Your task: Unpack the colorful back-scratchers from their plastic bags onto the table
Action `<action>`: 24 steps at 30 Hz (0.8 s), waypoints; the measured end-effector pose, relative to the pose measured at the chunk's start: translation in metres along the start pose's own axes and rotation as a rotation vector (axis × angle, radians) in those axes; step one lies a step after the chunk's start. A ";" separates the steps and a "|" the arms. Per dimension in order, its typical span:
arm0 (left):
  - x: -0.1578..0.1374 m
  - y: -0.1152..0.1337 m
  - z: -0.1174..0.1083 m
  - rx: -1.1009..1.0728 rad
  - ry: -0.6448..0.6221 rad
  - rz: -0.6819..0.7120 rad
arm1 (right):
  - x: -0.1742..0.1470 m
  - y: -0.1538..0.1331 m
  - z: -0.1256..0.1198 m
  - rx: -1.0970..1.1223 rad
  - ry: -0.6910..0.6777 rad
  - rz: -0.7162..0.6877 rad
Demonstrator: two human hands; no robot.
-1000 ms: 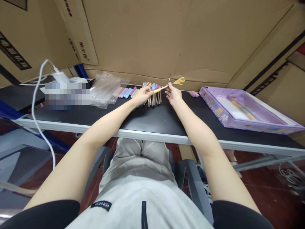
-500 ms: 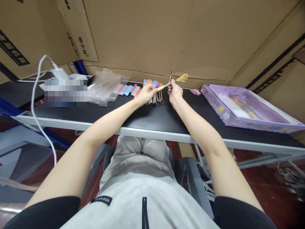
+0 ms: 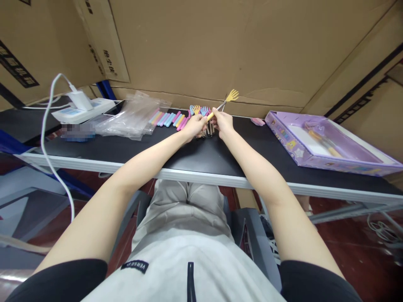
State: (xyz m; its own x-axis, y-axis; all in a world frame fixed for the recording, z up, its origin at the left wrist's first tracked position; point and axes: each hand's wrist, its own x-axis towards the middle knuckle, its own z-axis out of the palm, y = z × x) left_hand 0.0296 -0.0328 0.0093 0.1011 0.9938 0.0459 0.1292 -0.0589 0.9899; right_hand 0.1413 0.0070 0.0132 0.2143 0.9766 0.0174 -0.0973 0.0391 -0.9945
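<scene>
A yellow back scratcher with a metal shaft slants up and right over the table, its claw-shaped head at the far end. My left hand is closed round its yellow handle. Fingers of my right hand pinch it where handle and shaft meet. Behind and below my hands lie several claw-headed metal rods in blue, yellow and pink, partly hidden. To the left of my left hand is a row of pink, blue, yellow and purple handles.
Clear plastic sleeves and a white power strip with a cable lie at left. Small pink cards sit right of my hands. A purple box holding a wrapped item stands at right. Cardboard walls the back.
My right hand has slid left along the shaft, closer to my left hand. The scratcher's head has moved left and up, so it tilts more steeply.
</scene>
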 end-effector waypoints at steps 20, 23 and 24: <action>0.037 -0.028 -0.050 0.745 0.113 0.500 | 0.083 0.039 -0.061 -0.542 0.229 -0.314; 0.042 -0.029 -0.055 0.774 0.139 0.495 | 0.068 0.029 -0.052 -0.772 0.213 -0.270; 0.043 -0.030 -0.056 0.790 0.144 0.491 | 0.062 0.025 -0.050 -0.870 0.189 -0.255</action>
State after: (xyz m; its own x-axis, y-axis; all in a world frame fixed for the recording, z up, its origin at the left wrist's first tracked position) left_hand -0.0256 0.0171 -0.0106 0.2056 0.8399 0.5022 0.7419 -0.4684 0.4798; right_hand 0.2007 0.0580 -0.0157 0.2914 0.9067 0.3050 0.7220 0.0007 -0.6919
